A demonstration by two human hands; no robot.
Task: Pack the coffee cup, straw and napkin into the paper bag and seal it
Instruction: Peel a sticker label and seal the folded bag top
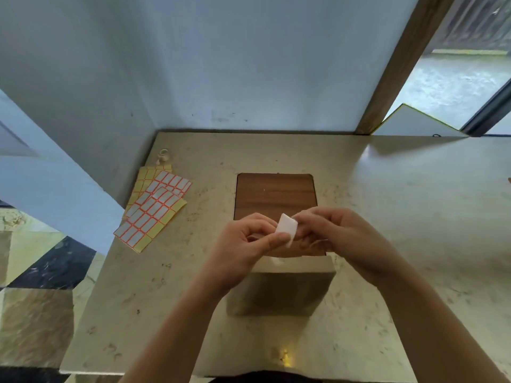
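The closed paper bag [279,291] stands nearest on the counter [387,217], directly below the grip. Above its folded top, a white sticker label [287,229] is pinched between left hand [249,241] and right hand [337,233]. Label sheets [154,208] lie far left.

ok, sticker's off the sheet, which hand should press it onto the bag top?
Left, probably. The left hand pinches the white sticker by thumb and finger, directly above the paper bag's top edge. The right hand only touches its far edge.
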